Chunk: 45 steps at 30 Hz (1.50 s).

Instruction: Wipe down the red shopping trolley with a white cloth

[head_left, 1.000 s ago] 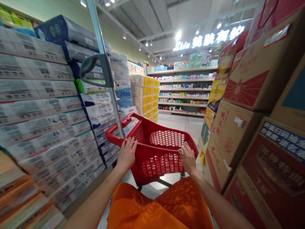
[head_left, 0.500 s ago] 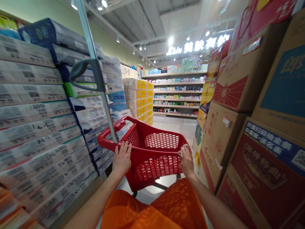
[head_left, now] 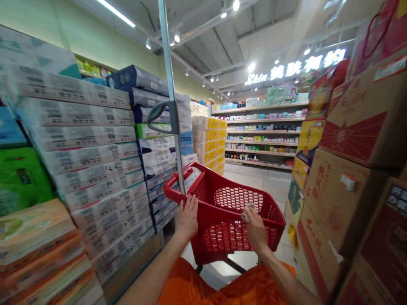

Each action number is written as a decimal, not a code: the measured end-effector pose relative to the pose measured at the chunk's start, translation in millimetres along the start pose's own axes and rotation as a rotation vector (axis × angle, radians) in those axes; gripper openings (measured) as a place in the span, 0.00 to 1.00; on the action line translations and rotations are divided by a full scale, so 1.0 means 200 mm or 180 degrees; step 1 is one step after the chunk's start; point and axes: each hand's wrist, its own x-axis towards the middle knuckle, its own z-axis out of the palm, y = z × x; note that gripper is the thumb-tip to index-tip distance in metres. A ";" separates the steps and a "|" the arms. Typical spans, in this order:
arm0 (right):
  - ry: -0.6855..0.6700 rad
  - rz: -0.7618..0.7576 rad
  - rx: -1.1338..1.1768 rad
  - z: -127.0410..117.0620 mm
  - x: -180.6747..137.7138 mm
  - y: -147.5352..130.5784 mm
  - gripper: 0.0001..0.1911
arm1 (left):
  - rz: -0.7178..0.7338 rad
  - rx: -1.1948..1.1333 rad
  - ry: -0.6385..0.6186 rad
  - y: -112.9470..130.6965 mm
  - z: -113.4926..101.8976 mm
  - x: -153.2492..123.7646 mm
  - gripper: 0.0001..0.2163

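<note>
A red shopping cart (head_left: 229, 228) stands upright on the floor just beyond the person's orange garment (head_left: 203, 281), its basket opening upward; its long axis runs crosswise before the person, slanting down to the right in the view, handle end at the left and the opposite end pointing toward the cartons (head_left: 330, 190). A metal pole (head_left: 167, 51) with a grey loop grip (head_left: 174, 118) rises at the cart's handle end. The left hand (head_left: 187, 216) lies on the cart's near rim close to that end, its fingers extended; whether thumb and fingers clamp the rim cannot be told. The right hand (head_left: 256, 231), at the same rim nearer the cart's opposite end, has its fingers closed on a crumpled pale wad (head_left: 249, 210). Stacked white packs (head_left: 108, 135) rise beyond the cart's handle end, while yellow-fronted packs (head_left: 213, 140) and stocked shelves (head_left: 263, 131) stand beyond its far side
</note>
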 end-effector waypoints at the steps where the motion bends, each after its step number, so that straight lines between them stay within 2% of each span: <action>1: -0.0064 -0.0126 0.0224 0.05 0.03 -0.11 0.20 | 0.0020 -0.0038 0.0004 0.00 0.00 0.00 0.31; 3: -0.0175 -0.0373 0.0617 0.16 0.08 -0.34 0.21 | 0.0149 -0.0111 0.0067 -0.01 -0.02 0.00 0.31; 5: -0.0332 -0.0633 0.0830 0.24 0.12 -0.50 0.20 | 0.0198 -0.0113 0.0282 -0.06 -0.05 -0.01 0.29; 8: -0.0410 -0.0677 0.0922 0.26 0.13 -0.54 0.20 | -0.0432 0.0040 0.0660 -0.18 -0.08 -0.01 0.27; 10: -0.0351 -0.0506 0.0892 0.25 0.15 -0.53 0.20 | -0.0672 0.0125 0.0585 -0.26 -0.09 0.00 0.28; 13: -0.0360 -0.0512 0.0847 0.28 0.23 -0.63 0.19 | -0.0427 0.0124 0.0270 -0.31 -0.09 0.01 0.29; 18: -0.0391 -0.1068 0.0954 0.39 0.32 -0.95 0.18 | -0.0374 0.0098 0.0232 -0.29 -0.10 0.00 0.27; 22: -0.0399 -0.1577 0.0845 0.35 0.35 -0.96 0.13 | -0.0218 0.0114 0.0197 -0.35 -0.12 0.00 0.27; 25: -0.0195 -0.1999 0.0753 0.24 0.61 -1.00 0.14 | -0.0347 0.0191 0.0143 -0.40 -0.12 0.03 0.29; 28: 0.0212 -0.2167 0.0613 0.13 1.02 -1.16 0.15 | -0.0463 0.0241 -0.0007 -0.44 -0.11 0.06 0.30; 30: 0.0201 -0.2342 0.0462 0.09 1.20 -1.24 0.15 | -0.0401 0.0211 -0.0121 -0.45 -0.10 0.06 0.30; 32: -0.0017 -0.2713 0.0318 0.10 1.23 -1.24 0.14 | -0.0313 0.0162 -0.0137 -0.45 -0.11 0.05 0.30; 36: -0.0585 -0.3496 0.0136 0.20 0.90 -1.03 0.15 | -0.0318 0.0171 -0.0116 -0.45 -0.12 0.04 0.31; 38: -0.0786 -0.3644 0.0075 0.23 0.77 -0.95 0.16 | -0.0316 0.0215 -0.0124 -0.45 -0.12 0.04 0.32; 39: -0.0807 -0.3645 0.0063 0.24 0.75 -0.94 0.16 | -0.0304 0.0222 -0.0129 -0.45 -0.12 0.05 0.32; 41: -0.0668 -0.3474 0.0082 0.22 0.82 -0.98 0.17 | -0.0282 0.0202 -0.0138 -0.46 -0.12 0.05 0.32; 45: -0.0091 -0.2840 0.0150 0.19 1.05 -1.14 0.16 | -0.0217 0.0185 -0.0074 -0.45 -0.13 0.04 0.32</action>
